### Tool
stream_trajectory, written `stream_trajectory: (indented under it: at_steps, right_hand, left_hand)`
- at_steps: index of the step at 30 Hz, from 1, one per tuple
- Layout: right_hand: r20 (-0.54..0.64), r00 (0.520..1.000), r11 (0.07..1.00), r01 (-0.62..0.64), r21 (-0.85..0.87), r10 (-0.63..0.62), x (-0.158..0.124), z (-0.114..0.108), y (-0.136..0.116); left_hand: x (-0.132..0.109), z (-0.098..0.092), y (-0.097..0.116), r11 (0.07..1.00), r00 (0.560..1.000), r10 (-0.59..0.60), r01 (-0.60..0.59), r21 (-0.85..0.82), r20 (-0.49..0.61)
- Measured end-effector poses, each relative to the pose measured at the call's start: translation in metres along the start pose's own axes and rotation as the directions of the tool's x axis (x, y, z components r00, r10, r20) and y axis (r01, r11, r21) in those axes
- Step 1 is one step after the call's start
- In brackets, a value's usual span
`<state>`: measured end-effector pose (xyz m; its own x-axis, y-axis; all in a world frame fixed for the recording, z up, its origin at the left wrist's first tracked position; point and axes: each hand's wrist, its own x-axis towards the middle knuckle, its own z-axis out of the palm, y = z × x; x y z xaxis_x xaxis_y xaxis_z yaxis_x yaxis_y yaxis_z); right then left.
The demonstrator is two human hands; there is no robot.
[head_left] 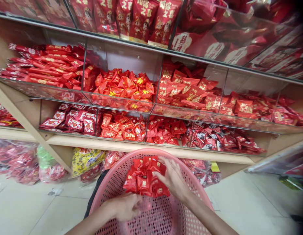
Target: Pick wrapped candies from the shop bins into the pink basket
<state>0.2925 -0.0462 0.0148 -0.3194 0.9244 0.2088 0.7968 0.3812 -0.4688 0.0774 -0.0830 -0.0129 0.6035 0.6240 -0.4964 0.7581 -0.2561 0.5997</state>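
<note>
In the pink basket (143, 152), red packets (144, 182) cover only the far part, right hand (174, 179) unclenched beside them, left hand (126, 207) hard to judge.

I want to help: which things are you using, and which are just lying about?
In use, it seems:
- red packets
- basket
- left hand
- right hand

Apparently just lying about:
- yellow bag
- green bag
- shelved packets
</note>
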Motion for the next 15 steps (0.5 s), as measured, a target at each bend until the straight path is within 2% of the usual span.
stream_trajectory:
  at_steps: [4,7,11,15]
  right_hand:
    - [-0.067,0.998,1.0,-0.021,0.017,0.022,0.0,-0.008,0.013]
    - [-0.089,0.996,1.0,-0.018,0.001,0.018,-0.005,-0.008,0.017]
    - [-0.054,0.998,0.999,-0.027,0.023,0.028,-0.009,-0.006,0.015]
    - [0.01,0.999,0.999,0.03,-0.01,-0.03,-0.01,-0.004,0.008]
  left_hand:
    - [0.004,-0.007,0.01,0.995,0.997,0.079,-0.079,-0.063,-0.012]
    - [0.006,-0.012,0.015,0.994,0.997,0.067,-0.07,-0.082,-0.039]
    - [0.011,-0.011,0.014,0.994,0.998,0.05,-0.053,-0.091,-0.036]
    - [0.013,-0.007,0.012,0.992,0.994,0.095,-0.1,-0.077,-0.058]
